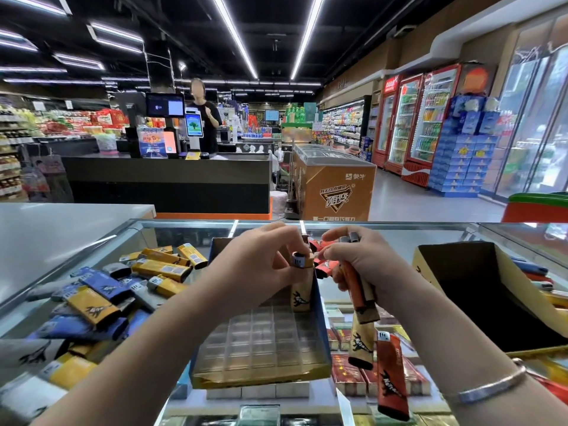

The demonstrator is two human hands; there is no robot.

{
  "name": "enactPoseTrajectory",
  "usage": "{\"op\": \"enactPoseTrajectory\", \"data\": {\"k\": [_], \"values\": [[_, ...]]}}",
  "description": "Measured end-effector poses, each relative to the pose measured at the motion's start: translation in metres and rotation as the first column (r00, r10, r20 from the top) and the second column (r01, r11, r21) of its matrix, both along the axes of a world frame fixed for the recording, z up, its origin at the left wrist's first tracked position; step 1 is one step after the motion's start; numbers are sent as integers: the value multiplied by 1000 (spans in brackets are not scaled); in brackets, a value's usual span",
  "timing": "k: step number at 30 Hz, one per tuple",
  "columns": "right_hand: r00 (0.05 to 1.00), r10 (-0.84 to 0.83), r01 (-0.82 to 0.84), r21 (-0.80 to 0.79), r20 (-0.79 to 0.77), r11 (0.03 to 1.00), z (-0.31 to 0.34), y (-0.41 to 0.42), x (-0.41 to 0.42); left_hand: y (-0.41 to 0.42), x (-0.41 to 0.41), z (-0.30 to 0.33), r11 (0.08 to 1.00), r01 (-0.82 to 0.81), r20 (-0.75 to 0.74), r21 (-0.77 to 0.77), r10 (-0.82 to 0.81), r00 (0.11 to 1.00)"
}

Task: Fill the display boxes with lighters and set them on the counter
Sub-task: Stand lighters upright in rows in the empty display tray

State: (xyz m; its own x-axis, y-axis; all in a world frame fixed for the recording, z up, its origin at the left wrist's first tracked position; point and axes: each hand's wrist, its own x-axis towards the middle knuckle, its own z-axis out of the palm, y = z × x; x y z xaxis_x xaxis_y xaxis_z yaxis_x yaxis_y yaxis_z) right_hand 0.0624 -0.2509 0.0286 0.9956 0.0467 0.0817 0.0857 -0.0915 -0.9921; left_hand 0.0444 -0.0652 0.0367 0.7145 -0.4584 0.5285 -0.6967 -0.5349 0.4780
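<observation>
Lighter [300,282] pinched by left hand [264,259]: seat upright in tray cell; right hand [358,259] grips spare lighters [359,290]

Orange chest freezer [335,186] across the aisle: white logo w/ "蒙牛" top right of its front, big triangular badge reading "随变" in the middle, smaller Chinese lines above & below it, too small to read. Orange lighter [392,384] standing at right: script wordmark down its body, letters not legible. Fridge headers, shelf tags, checkout screens: text present but blurred, can't read.
</observation>
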Motion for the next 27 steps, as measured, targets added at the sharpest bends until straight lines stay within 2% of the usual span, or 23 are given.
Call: {"op": "enactPoseTrajectory", "data": {"k": [5, 9, 14, 27], "values": [[1000, 10, -10, -17, 2, 1000, -1, 1, 0, -2, -1, 0, 987, -49, 174, 153, 22, 984], [1000, -1, 1, 6, -5, 1000, -1, 1, 1, 0, 0, -1, 974, -128, 336, 185, 60, 940], [1000, -2, 2, 25, -12, 1000, 0, 1, 1, 1, 1, -3, 981, -112, 268, 160, 66, 961], [1000, 25, -24, 66, -8, 998, 0, 0, 1, 10, 0, 6, 965, -103, 194, 242, 56, 979]]}}
